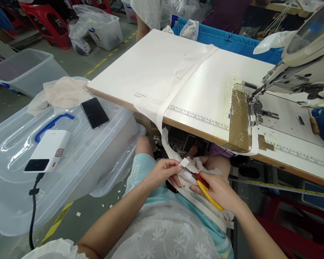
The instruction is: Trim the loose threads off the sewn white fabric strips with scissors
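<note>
Right hand [217, 187] gripping yellow-and-red scissors [211, 198], left hand [166, 172] pinching white strip [184, 163], sewing machine [307, 77] at white table [151, 64]

The right hand [218, 187] hides part of the metal scissors with red and yellow handles [211, 198]. The bulky white sewing machine [304, 57] is cut off by the right edge — and the fine black ruler marks [198, 117] on the pale, wood-edged desk [145, 64] are too small to read.

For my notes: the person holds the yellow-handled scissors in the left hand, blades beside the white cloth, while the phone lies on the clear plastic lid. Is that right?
Not quite: the head view shows the yellow-handled scissors in the right hand, blades beside the white cloth. The phone does lie on the clear plastic lid.
</note>
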`<action>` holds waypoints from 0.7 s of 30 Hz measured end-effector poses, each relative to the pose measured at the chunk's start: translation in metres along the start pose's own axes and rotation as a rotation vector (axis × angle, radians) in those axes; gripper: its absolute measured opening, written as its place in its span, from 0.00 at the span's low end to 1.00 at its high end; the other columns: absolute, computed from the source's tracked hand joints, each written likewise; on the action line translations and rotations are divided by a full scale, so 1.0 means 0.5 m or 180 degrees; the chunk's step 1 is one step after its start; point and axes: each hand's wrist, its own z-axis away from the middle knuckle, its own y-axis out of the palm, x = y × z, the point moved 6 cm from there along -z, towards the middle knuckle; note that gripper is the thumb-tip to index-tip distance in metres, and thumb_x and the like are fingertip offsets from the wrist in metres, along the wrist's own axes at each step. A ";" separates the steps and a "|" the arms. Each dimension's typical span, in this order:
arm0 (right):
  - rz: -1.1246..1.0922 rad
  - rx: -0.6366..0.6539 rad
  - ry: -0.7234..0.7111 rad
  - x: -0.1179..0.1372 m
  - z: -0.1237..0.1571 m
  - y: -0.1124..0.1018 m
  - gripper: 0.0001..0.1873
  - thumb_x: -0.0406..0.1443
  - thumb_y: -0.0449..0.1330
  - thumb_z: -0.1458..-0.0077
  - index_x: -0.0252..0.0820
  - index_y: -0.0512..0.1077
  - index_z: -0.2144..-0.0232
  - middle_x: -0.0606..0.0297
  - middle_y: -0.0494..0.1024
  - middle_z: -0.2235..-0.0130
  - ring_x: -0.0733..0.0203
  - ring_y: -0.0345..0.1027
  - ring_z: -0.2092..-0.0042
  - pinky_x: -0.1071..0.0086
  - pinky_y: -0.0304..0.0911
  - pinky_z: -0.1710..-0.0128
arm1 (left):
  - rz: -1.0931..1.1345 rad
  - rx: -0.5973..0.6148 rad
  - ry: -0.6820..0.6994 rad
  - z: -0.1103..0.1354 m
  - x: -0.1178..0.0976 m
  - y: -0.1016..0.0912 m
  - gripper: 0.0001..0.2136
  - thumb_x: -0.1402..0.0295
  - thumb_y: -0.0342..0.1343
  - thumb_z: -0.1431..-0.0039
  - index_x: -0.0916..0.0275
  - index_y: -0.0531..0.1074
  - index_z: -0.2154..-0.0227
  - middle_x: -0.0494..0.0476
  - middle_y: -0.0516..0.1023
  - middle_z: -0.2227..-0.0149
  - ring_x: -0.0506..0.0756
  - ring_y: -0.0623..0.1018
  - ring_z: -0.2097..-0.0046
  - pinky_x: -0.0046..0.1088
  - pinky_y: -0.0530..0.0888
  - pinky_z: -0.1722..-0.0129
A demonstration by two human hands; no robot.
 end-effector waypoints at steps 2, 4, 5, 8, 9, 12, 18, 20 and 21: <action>-0.0039 -0.0017 0.0029 0.003 -0.004 0.002 0.29 0.60 0.55 0.43 0.45 0.55 0.79 0.68 0.63 0.80 0.62 0.54 0.78 0.67 0.41 0.77 | -0.0003 0.0000 -0.0002 0.001 0.000 0.001 0.20 0.49 0.64 0.50 0.63 0.70 0.74 0.54 0.76 0.82 0.54 0.79 0.77 0.22 0.70 0.79; -0.0108 0.0011 0.0097 0.000 -0.006 0.006 0.30 0.61 0.54 0.44 0.45 0.54 0.80 0.68 0.61 0.80 0.62 0.53 0.78 0.68 0.42 0.77 | -0.0034 -0.0015 -0.0014 0.002 0.001 0.002 0.21 0.49 0.64 0.51 0.63 0.69 0.75 0.54 0.76 0.82 0.54 0.79 0.77 0.21 0.70 0.79; -0.0161 0.0034 0.0125 -0.003 -0.006 0.009 0.31 0.61 0.54 0.45 0.45 0.54 0.80 0.68 0.61 0.81 0.63 0.52 0.78 0.68 0.43 0.77 | -0.0057 -0.0013 -0.0032 0.003 0.001 0.003 0.21 0.48 0.64 0.51 0.63 0.69 0.75 0.54 0.76 0.82 0.54 0.79 0.76 0.21 0.70 0.78; -0.0368 0.0076 0.0174 -0.013 -0.002 0.017 0.31 0.61 0.55 0.46 0.44 0.55 0.81 0.69 0.59 0.81 0.64 0.51 0.77 0.69 0.43 0.77 | -0.0064 0.0009 -0.0064 0.001 0.001 0.004 0.22 0.48 0.65 0.52 0.64 0.70 0.75 0.55 0.76 0.81 0.54 0.80 0.76 0.21 0.70 0.78; -0.0428 0.0079 0.0188 -0.017 0.000 0.019 0.31 0.61 0.55 0.46 0.43 0.55 0.81 0.69 0.58 0.81 0.64 0.50 0.77 0.69 0.42 0.77 | -0.0059 0.0026 -0.0066 0.000 0.000 0.004 0.22 0.48 0.65 0.52 0.64 0.70 0.74 0.55 0.77 0.81 0.54 0.80 0.76 0.21 0.70 0.78; -0.0527 0.0007 0.0231 -0.028 0.006 0.021 0.31 0.60 0.57 0.47 0.43 0.55 0.82 0.70 0.57 0.81 0.65 0.48 0.77 0.70 0.41 0.78 | -0.0100 0.0101 -0.0093 -0.007 0.005 0.006 0.22 0.47 0.63 0.51 0.65 0.71 0.72 0.56 0.78 0.80 0.53 0.80 0.76 0.21 0.71 0.77; -0.1709 -0.0386 0.0044 -0.010 0.000 0.019 0.22 0.55 0.60 0.46 0.42 0.65 0.72 0.66 0.68 0.74 0.61 0.60 0.73 0.70 0.58 0.73 | -0.0095 0.0497 -0.0184 -0.014 0.042 0.066 0.27 0.41 0.55 0.48 0.59 0.60 0.61 0.51 0.76 0.80 0.55 0.79 0.76 0.25 0.71 0.77; -0.1976 -0.0686 0.0064 -0.008 -0.003 0.024 0.22 0.54 0.59 0.46 0.42 0.65 0.73 0.65 0.68 0.75 0.61 0.62 0.73 0.70 0.61 0.74 | -0.0490 0.0830 -0.0295 -0.014 0.025 0.087 0.21 0.44 0.49 0.41 0.58 0.57 0.60 0.49 0.74 0.78 0.55 0.78 0.77 0.25 0.70 0.78; -0.2030 -0.0871 0.0092 -0.011 -0.002 0.027 0.22 0.54 0.60 0.46 0.42 0.65 0.74 0.65 0.69 0.75 0.61 0.62 0.74 0.71 0.62 0.74 | -0.0960 0.0874 -0.0195 -0.018 -0.003 0.086 0.18 0.48 0.46 0.38 0.58 0.58 0.60 0.49 0.74 0.77 0.55 0.78 0.76 0.26 0.70 0.77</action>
